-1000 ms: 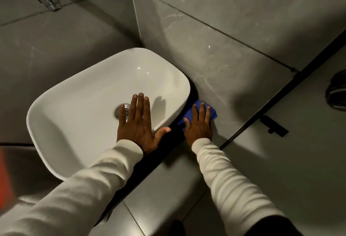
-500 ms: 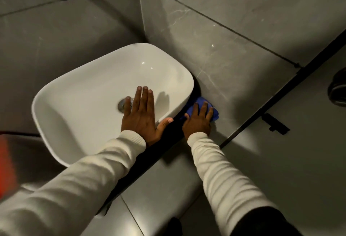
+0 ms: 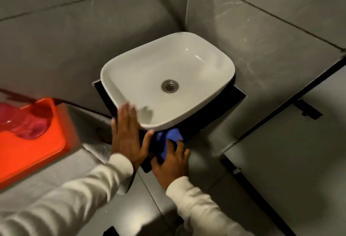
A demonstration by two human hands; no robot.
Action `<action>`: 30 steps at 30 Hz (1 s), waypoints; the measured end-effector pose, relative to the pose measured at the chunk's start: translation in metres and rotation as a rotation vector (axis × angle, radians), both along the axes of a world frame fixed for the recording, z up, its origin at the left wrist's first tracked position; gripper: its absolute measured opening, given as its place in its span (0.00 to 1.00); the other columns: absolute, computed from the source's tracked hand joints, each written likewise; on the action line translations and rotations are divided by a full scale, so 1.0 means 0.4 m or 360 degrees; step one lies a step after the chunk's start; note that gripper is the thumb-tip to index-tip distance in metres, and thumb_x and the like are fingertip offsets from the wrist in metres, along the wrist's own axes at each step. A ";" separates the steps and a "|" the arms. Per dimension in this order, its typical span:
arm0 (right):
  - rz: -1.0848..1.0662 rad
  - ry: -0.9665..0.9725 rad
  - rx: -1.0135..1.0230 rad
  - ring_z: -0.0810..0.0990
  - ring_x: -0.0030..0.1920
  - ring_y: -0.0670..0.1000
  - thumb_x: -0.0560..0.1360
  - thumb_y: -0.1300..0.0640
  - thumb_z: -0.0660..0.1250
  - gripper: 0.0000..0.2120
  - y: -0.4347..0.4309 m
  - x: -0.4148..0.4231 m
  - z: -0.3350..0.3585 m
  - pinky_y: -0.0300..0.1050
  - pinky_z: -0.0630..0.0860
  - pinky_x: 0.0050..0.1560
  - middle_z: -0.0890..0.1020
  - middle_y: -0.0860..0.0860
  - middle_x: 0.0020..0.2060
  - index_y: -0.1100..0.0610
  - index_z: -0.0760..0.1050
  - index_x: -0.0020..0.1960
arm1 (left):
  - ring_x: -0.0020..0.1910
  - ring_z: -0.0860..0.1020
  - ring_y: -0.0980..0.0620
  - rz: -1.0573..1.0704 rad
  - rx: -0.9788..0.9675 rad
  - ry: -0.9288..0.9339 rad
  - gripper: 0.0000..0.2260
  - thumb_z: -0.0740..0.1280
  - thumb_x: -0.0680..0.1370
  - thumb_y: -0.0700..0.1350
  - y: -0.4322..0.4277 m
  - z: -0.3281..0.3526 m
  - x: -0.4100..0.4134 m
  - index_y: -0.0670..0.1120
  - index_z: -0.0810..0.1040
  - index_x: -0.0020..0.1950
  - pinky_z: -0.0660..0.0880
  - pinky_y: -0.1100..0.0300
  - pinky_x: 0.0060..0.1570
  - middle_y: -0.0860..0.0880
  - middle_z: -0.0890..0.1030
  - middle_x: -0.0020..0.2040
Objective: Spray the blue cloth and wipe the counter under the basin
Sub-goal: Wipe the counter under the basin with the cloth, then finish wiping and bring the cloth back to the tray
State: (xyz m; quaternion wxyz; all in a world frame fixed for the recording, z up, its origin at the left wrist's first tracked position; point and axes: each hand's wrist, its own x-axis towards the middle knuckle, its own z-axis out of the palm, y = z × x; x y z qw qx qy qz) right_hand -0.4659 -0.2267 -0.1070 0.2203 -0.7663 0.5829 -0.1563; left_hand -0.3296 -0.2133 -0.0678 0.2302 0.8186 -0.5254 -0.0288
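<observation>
Head view, the only one on record: my right hand point(image 3: 171, 159) lies palm-down on the blue cloth point(image 3: 168, 138), fingers together and pressing it flat, not gripping it, against the black counter point(image 3: 221, 112) at the basin's near corner. The cloth sits directly ahead of my right fingertips, bunched partly beneath the overhanging rim of the white basin point(image 3: 168, 78), so it lies forward and slightly left of the palm; this hand is plainly the nearer one and the one doing the work. My left hand point(image 3: 127, 134) is flat and open, fingers together, thumb spread, resting against the basin's near-left outer wall and holding nothing; it appears to serve as a brace. The exposed strip of black counter runs from the cloth rightward and away along the basin's front edge toward the wall, and I judge the next stroke must follow that long axis, keeping low under the rim. The drain point(image 3: 170, 85) is visible in a dry-looking bowl. The counter is set into a corner of grey marbled wall tiles point(image 3: 262, 30). An orange tray point(image 3: 33, 142) with a blurred red item lies well to my left; I cannot identify that item.
</observation>
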 end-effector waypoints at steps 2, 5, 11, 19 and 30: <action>-0.0217 -0.0404 0.0107 0.79 0.55 0.64 0.69 0.48 0.70 0.24 0.023 0.010 -0.020 0.55 0.77 0.58 0.79 0.63 0.58 0.60 0.76 0.61 | 0.78 0.44 0.43 0.0392 -0.0012 0.0688 0.38 0.61 0.75 0.56 0.088 -0.052 0.010 0.42 0.46 0.77 0.43 0.49 0.76 0.41 0.44 0.79; -0.0660 -0.0721 0.0529 0.73 0.66 0.63 0.72 0.56 0.73 0.30 0.024 0.023 -0.057 0.56 0.70 0.68 0.74 0.65 0.66 0.64 0.67 0.69 | 0.69 0.68 0.42 0.0672 0.0372 0.2171 0.29 0.63 0.76 0.55 0.142 -0.089 0.007 0.48 0.60 0.74 0.64 0.48 0.69 0.43 0.70 0.71; -0.0892 -0.0798 0.0766 0.78 0.50 0.55 0.76 0.46 0.67 0.22 0.172 0.103 -0.062 0.48 0.78 0.49 0.79 0.59 0.61 0.55 0.70 0.65 | 0.50 0.79 0.43 0.0323 0.0557 0.2407 0.20 0.70 0.73 0.47 0.197 -0.069 0.026 0.43 0.72 0.62 0.77 0.47 0.54 0.45 0.80 0.47; -0.0316 -0.1009 0.0833 0.81 0.51 0.49 0.76 0.53 0.68 0.12 0.337 0.300 0.015 0.51 0.78 0.53 0.81 0.46 0.50 0.46 0.71 0.58 | 0.48 0.80 0.41 0.0638 0.0182 0.1885 0.05 0.69 0.71 0.44 0.387 -0.049 0.268 0.49 0.77 0.45 0.79 0.46 0.53 0.42 0.83 0.47; 0.0569 -0.0707 0.0826 0.78 0.45 0.53 0.69 0.64 0.72 0.18 0.383 0.867 0.106 0.45 0.75 0.50 0.80 0.53 0.42 0.57 0.77 0.58 | 0.45 0.82 0.38 0.1573 -0.0428 0.1287 0.05 0.71 0.70 0.38 0.607 0.041 0.688 0.38 0.81 0.43 0.76 0.51 0.47 0.37 0.84 0.42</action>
